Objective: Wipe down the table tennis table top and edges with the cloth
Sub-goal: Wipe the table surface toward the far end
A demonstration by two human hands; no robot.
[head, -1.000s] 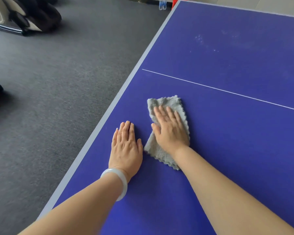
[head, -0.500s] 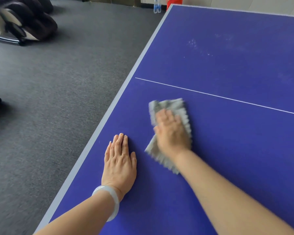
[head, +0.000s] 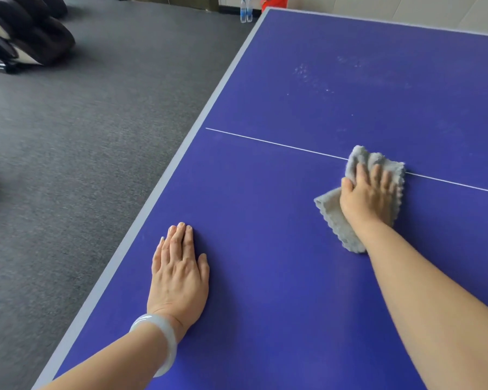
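Blue table top (head: 293,249) is filling the view, grey carpet (head: 82,136) lying at 9 o'clock. Right hand (head: 369,192) is pressing the cloth (head: 330,212) down with flat, straight fingers, right on the white line (head: 265,142), at 2 o'clock from the left hand (head: 178,274). That hand is resting palm-down, fingers together, probably bracing the lean. Dusty specks (head: 307,74) at 12 o'clock are likely next.

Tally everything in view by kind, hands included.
Blue table tennis table: 1
Grey scalloped cloth: 1
Bare hands (left hand, right hand): 2
Pale translucent bangle: 1
Clear plastic water bottles: 2
Dark padded chair: 1
Red object: 1
Total: 9
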